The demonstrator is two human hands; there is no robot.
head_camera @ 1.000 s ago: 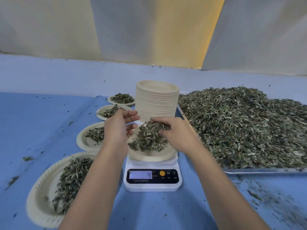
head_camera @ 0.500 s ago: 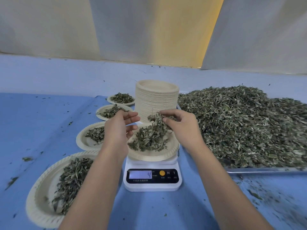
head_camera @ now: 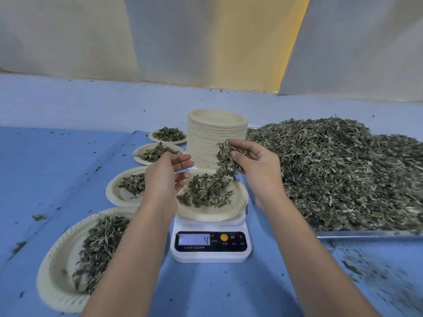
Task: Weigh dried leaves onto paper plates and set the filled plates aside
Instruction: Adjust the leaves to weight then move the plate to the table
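Right grip (head_camera: 256, 165) holds a clump of dried leaves (head_camera: 226, 156) over the paper plate (head_camera: 235, 209) on the scale (head_camera: 210, 257) toward the worktop's (head_camera: 68, 156) near edge, left grip (head_camera: 167, 175) loose, empty; I'd sprinkle slowly, watching the display (head_camera: 194, 239).

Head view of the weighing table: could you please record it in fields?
scale: white, display reads 4
plate on scale: holds a leaf heap
right grip: hand holds a leaf clump above that plate
left grip: hand open, empty, at that plate's left edge
filled plates: four, in a row left of scale
plate stack: behind scale
leaf pile: on metal tray, right
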